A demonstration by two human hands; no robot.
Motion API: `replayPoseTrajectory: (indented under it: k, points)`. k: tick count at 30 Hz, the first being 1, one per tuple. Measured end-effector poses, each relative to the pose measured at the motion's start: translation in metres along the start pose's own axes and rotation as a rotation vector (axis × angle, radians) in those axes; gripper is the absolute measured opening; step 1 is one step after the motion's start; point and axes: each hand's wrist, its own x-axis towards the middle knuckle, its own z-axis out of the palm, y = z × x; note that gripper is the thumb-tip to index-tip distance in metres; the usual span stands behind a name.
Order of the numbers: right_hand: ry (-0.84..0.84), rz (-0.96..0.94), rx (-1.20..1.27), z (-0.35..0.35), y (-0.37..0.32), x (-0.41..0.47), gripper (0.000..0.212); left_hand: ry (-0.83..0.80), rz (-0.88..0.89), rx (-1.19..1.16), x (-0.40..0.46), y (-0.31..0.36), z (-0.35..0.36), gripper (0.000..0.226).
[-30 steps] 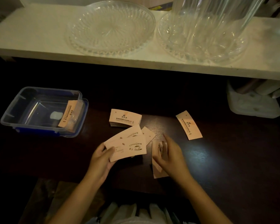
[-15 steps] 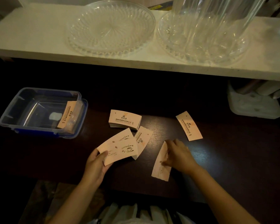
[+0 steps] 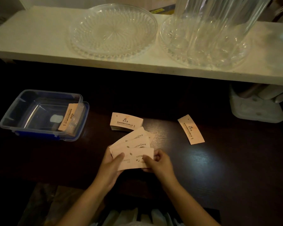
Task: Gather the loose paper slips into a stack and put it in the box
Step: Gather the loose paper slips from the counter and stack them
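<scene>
Pink fanned slips [image 3: 134,150], between both hands [image 3: 134,167]

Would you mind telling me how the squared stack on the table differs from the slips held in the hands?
The stack lies squared on the dark table, untouched; the held slips are fanned out between the left hand and right hand. The stack's top slip shows a small logo above a text line; the held slips show coffee lettering. Both are the same pale pink paper.

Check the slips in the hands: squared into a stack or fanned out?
Fanned out. The slips show several staggered edges spreading up and right, pinched by the left hand and the right hand.
</scene>
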Motion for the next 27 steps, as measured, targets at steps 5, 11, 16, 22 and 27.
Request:
replayPoseTrajectory:
  k: [5, 11, 16, 22, 27]
  points:
    - [0.199, -0.382, -0.643, -0.014, 0.006, 0.024, 0.036, 0.156, 0.005, -0.018, 0.000, 0.004, -0.026, 0.043]
    - [-0.063, -0.519, -1.406, 0.005, 0.013, 0.055, 0.110, 0.242, -0.019, -0.044, -0.002, 0.005, -0.050, 0.045]
    - [-0.060, -0.544, -1.563, 0.011, 0.030, 0.036, 0.085, 0.215, -0.017, -0.035, -0.002, 0.009, -0.047, 0.041]
    - [0.064, -0.877, -1.110, -0.037, 0.014, 0.006, 0.028, 0.201, -0.019, -0.075, -0.001, 0.010, -0.044, 0.039]
    - [0.336, -0.435, -0.162, -0.060, -0.013, 0.002, 0.022, 0.166, -0.078, -0.196, 0.005, 0.008, -0.040, 0.030]
